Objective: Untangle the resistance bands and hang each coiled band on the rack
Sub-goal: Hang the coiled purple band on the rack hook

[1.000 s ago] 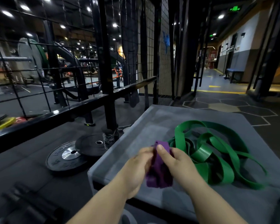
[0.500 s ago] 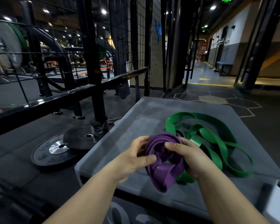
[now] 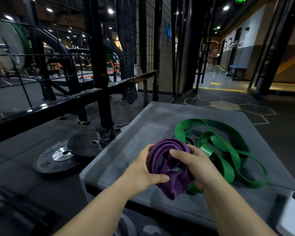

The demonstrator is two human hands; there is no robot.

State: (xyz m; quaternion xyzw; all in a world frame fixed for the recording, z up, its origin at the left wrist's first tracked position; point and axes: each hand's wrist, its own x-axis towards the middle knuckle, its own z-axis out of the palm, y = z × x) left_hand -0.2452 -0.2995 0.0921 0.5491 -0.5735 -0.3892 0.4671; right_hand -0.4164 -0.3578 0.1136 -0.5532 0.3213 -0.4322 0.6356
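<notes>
A purple resistance band (image 3: 167,150), wound into a coil of several loops, is held between both my hands above the near edge of a grey padded box (image 3: 143,133). My left hand (image 3: 143,171) grips the coil's left side, thumb across the bottom. My right hand (image 3: 192,164) holds its right side, with the index finger pressed into the middle of the coil. A green resistance band (image 3: 228,150) lies in loose tangled loops on the box, just right of my hands. A black wire-mesh rack (image 3: 131,48) stands beyond the box.
Two black weight plates (image 3: 58,157) lie on the floor left of the box. A black horizontal rail (image 3: 58,103) and upright posts fence the left side. A white object (image 3: 293,213) sits at the box's near right corner. An open hallway runs off to the right.
The purple band went from a folded bunch to an opened round coil between my hands. My view has swung slightly left and closer.
</notes>
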